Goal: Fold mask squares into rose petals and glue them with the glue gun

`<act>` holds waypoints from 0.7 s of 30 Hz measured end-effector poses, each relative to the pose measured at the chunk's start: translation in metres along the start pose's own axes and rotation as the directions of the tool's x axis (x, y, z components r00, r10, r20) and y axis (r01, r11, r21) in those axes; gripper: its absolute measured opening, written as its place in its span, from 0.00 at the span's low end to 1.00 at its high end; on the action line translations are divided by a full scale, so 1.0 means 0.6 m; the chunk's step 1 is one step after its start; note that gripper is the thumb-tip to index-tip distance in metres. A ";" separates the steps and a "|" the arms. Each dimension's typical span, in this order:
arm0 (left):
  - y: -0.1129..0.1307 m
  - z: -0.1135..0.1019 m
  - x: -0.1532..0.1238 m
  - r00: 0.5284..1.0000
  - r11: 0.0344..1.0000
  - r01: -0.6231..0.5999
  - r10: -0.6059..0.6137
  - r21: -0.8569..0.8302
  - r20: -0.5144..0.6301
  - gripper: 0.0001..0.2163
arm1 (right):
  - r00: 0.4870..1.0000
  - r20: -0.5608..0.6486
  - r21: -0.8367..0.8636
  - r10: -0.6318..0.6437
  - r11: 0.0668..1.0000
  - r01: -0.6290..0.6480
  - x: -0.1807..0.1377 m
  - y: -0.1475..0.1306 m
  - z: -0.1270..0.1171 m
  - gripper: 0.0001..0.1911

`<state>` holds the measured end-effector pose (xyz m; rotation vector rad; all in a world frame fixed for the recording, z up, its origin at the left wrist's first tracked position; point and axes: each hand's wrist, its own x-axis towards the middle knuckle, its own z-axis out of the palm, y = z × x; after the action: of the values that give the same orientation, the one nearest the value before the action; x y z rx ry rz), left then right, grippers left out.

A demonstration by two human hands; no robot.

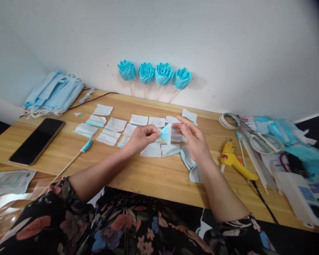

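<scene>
My left hand (142, 137) pinches a small folded blue and white mask piece (166, 134) above the wooden table (149, 173). My right hand (194, 139) is close beside the piece on its right, fingers partly spread, fingertips near its top edge. Several cut white mask pieces (114, 124) lie in rows on the table under and behind both hands. A curled strip of mask fabric (190, 163) lies under my right wrist.
Blue fabric roses (154, 73) on sticks lean against the wall. A stack of masks (53, 92) and a phone (37, 140) lie at the left, with a stick with a blue tip (81, 151) near them. A yellow glue gun (235, 161), scissors (266, 141) and scraps are at the right.
</scene>
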<state>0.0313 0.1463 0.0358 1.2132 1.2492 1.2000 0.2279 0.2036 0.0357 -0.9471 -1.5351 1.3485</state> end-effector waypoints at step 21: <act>0.006 -0.001 0.001 1.000 0.997 -0.005 0.006 0.077 -0.013 0.10 | 0.949 0.292 -0.076 0.122 0.992 -0.104 -0.006 0.008 0.009 0.21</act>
<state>0.0308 0.1469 0.0394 1.2677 1.3135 1.1750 0.2238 0.1988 0.0302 -0.9107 -1.7763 1.5913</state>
